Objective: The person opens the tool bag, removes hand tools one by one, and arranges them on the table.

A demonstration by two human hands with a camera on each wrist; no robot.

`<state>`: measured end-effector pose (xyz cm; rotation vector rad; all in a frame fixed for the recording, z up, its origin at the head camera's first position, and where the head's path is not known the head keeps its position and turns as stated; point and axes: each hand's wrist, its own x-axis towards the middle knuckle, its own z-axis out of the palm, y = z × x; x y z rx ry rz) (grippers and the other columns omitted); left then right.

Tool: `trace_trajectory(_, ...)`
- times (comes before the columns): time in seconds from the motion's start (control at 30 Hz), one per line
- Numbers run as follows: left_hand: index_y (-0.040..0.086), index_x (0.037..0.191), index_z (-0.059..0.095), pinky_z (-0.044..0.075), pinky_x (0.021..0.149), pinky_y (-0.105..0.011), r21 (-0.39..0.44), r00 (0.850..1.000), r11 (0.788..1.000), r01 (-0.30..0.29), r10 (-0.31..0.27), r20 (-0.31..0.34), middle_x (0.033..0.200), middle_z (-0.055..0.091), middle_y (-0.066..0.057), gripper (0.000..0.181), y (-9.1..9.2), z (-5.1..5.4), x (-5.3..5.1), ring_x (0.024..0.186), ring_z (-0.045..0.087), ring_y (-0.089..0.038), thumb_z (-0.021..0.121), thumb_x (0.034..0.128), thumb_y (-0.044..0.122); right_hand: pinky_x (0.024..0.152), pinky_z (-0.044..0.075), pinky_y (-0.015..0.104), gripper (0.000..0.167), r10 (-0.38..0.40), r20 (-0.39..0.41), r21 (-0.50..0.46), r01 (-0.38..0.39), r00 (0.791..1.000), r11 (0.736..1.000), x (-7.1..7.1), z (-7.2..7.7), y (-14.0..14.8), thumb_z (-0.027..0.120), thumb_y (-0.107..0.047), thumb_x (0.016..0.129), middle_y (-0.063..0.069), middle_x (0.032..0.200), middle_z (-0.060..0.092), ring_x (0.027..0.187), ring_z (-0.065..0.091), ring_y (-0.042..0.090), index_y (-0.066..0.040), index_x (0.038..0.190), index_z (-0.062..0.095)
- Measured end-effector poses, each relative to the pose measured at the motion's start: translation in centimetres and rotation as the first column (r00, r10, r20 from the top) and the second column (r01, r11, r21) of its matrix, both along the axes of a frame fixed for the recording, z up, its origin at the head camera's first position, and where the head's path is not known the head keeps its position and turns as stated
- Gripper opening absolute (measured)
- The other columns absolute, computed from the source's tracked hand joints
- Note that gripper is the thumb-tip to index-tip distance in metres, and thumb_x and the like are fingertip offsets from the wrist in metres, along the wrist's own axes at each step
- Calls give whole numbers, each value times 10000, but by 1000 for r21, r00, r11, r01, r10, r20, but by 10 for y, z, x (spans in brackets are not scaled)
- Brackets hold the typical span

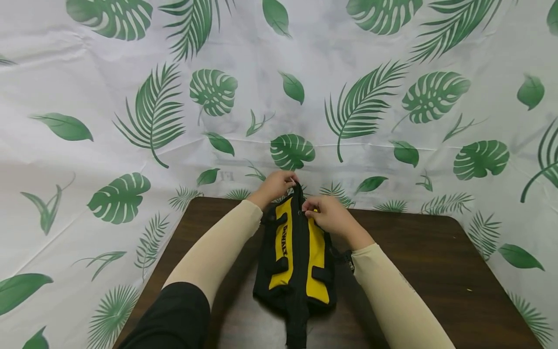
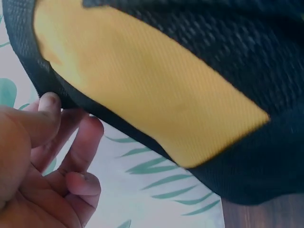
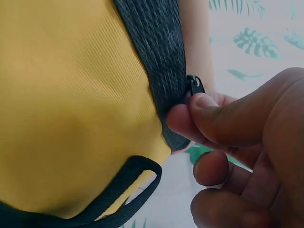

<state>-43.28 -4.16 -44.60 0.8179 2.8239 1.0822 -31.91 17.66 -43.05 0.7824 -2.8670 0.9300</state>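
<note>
A black and yellow tool bag with lettering on its side lies lengthwise on the table, a dark zipper band running along its top. At the bag's far end, my left hand pinches the tip of the black band; the left wrist view shows thumb and fingers on the black edge. Just nearer, my right hand pinches a small black zipper pull between thumb and forefinger, its other fingers curled loosely. A black strap loop hangs beside the yellow panel in the right wrist view.
The bag rests on a dark brown wooden table. Behind the table hangs a white cloth printed with green leaves. A black strap extends from the bag's near end toward me. Small pale specks lie on the table's right side.
</note>
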Motion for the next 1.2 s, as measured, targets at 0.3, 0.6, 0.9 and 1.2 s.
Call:
trace_trajectory(0.3, 120, 1305, 727, 603, 741, -352, -26, 1000, 999, 23, -23, 17, 1230, 768, -124, 229, -3, -1, 0, 828, 751, -306, 566, 1157, 187, 729, 585, 287, 112, 44, -37, -20, -44, 998, 999, 41, -7, 2, 727, -75, 1051, -30, 1039, 778, 848, 678, 81, -171, 1066, 783)
trace_trajectory(0.6, 152, 1337, 738, 610, 919, -447, -64, 1000, 998, 0, -1, -15, 1306, 752, -108, 254, -5, 1, 3, 1051, 741, -280, 568, 1157, 212, 745, 595, 253, 126, 152, -82, -23, -155, 985, 988, 84, -12, 8, 758, -97, 1032, -71, 1012, 757, 816, 640, 18, -212, 1082, 775)
trace_trajectory(0.9, 152, 1344, 744, 581, 867, -420, -81, 1000, 997, -5, 3, -21, 1132, 782, -122, 263, -7, 2, 1, 964, 717, -239, 569, 1158, 214, 783, 609, 251, 168, 307, -13, -73, -307, 952, 949, 118, -18, 11, 752, -109, 1039, -128, 1010, 753, 858, 653, -2, -271, 1086, 754)
trace_trajectory(1.2, 159, 1318, 747, 579, 822, -385, -83, 1000, 996, -20, 18, -22, 1066, 781, -75, 244, -9, -1, -3, 921, 721, -219, 573, 1156, 213, 748, 595, 213, 155, 476, 22, -159, -467, 879, 870, 144, -20, 18, 683, -143, 1090, -109, 1039, 734, 849, 637, -18, -272, 1141, 752)
